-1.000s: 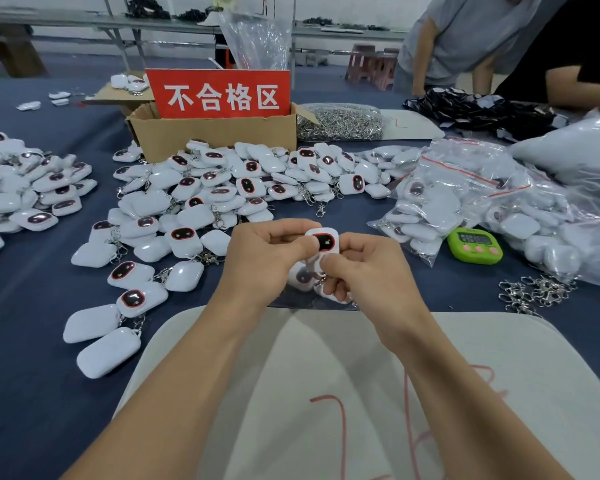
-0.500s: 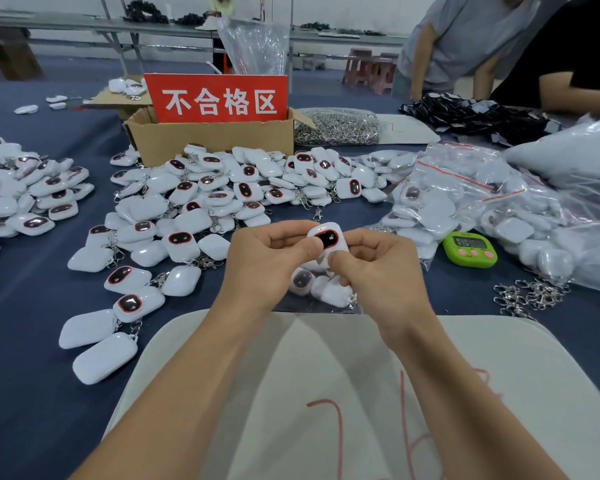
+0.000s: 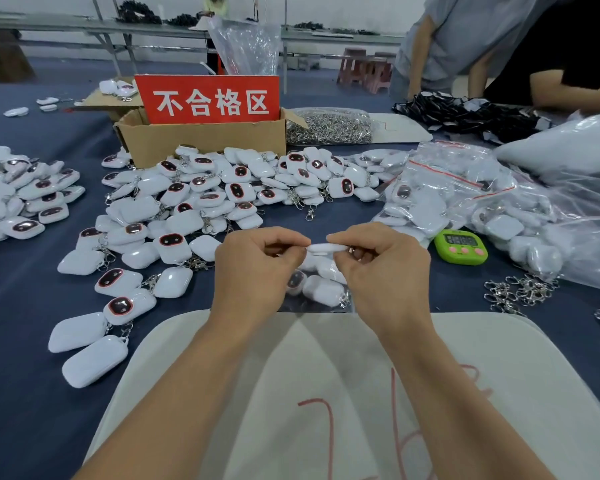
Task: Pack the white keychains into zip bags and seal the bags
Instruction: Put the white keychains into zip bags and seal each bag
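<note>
Clear zip bag, already holding several white keychains, is lying on the blue cloth to the left of the green timer. Left hand and right hand are each pinching, between thumb and curled fingers, one end of a white keychain turned edge-on over the bag. Loose keychain pile is lying farther left of the timer, and the cardboard box is standing beyond that pile.

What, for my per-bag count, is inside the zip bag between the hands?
The zip bag shows white keychains: one dark-faced, others plain, a top keychain pinched at its mouth. Left hand and right hand hide its sides; no full count.
</note>
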`<action>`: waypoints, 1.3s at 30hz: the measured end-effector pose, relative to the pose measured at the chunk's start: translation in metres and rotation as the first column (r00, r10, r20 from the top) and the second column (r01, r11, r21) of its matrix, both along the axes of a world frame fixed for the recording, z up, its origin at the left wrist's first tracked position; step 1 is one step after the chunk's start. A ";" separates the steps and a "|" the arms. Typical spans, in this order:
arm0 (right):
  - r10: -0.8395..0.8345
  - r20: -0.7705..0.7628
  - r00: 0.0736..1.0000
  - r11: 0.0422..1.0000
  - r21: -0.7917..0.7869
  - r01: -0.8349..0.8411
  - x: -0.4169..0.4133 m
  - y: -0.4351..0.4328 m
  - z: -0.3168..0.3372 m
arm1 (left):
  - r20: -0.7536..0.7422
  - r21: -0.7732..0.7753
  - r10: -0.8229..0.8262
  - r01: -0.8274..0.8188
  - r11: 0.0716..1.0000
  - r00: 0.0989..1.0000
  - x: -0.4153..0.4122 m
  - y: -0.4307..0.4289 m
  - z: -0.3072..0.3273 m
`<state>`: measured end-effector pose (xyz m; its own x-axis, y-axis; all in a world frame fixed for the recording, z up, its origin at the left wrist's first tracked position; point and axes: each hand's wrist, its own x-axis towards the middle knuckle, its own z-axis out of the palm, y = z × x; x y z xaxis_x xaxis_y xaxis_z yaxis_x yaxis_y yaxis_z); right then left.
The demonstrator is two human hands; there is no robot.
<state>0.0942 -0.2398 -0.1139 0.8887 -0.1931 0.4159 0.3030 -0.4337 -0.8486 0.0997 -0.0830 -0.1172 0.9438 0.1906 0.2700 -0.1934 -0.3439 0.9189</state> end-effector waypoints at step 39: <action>-0.126 -0.525 0.841 0.990 -0.021 0.136 0.020 -0.039 -0.001 | 0.007 0.726 -0.033 0.018 0.688 0.999 -0.023 -0.054 -0.014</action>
<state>0.1143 -0.2784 -0.1147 0.9390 -0.3261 -0.1091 -0.2478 -0.4220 -0.8721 0.0771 -0.1372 -0.1308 0.9388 -0.0960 0.3307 -0.2260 -0.8965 0.3811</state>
